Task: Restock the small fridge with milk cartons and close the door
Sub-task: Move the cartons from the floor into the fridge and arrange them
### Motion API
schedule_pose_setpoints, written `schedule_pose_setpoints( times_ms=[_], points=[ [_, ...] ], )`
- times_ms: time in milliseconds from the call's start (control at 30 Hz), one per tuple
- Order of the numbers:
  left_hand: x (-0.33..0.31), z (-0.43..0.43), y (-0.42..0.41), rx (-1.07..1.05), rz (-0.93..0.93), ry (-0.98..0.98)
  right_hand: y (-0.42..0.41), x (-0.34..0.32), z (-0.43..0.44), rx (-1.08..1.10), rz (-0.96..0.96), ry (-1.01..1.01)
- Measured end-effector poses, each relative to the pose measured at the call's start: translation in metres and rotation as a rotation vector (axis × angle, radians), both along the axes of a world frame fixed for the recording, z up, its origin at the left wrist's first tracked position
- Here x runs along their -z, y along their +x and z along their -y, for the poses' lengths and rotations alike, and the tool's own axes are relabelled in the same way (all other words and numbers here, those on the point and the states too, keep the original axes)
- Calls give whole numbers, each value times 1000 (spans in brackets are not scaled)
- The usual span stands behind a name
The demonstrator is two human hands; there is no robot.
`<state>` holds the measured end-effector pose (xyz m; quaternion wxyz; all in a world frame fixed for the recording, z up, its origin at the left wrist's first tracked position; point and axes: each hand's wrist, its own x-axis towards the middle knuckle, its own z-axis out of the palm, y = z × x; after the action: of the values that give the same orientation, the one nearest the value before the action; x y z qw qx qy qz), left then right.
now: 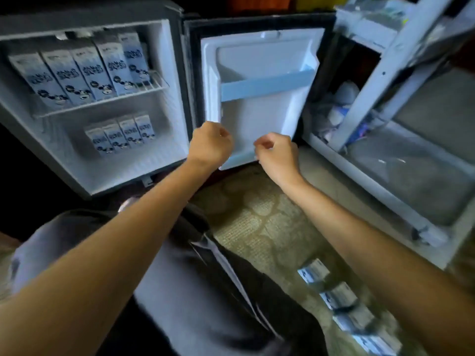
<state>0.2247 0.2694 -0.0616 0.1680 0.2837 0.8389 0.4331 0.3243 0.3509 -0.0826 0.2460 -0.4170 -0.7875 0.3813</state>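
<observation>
Milk cartons [77,73] filled the fridge [164,60], at ten o'clock from the left hand [210,145]. It and the right hand [277,155] were curled, empty, against the open door [257,60]. Spare cartons [339,295] lay on the floor [257,222] at five o'clock.

cartons [84,75] in fridge [169,104], door [259,98] right

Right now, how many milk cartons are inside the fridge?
9 cartons: five in a row on the wire shelf, four side by side below on the floor of the fridge. More may stand hidden behind them.
</observation>
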Motion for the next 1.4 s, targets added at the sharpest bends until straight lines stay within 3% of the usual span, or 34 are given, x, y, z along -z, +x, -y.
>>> schedule_pose_setpoints(
  times_ms=[333, 433, 600, 733, 933, 1133, 1267, 1400],
  points=[
    [85, -28, 170, 265, 217, -224, 171, 106, -11, 204, 140, -231],
    [108, -37, 208, 343, 269, -301, 212, 155, -5, 231, 301, -295],
    [149, -43, 247, 493, 410, -439, 263, 226, 10, 292, 470, -381],
    [169, -32, 248, 465, 474, -500, 285, 259, 14, 312, 587, -387],
    [183, -16, 233, 344, 494, -544, 289, 275, -9, 171, 763, -408],
    [183, -16, 236, 384, 467, -552, 280, 273, -13, 32, 913, -223],
    [180, -15, 235, 400, 440, -559, 279, 275, -12, -49, 958, -189],
    [175, -13, 235, 402, 461, -546, 281, 268, -10, -5, 874, -194]
  ],
)
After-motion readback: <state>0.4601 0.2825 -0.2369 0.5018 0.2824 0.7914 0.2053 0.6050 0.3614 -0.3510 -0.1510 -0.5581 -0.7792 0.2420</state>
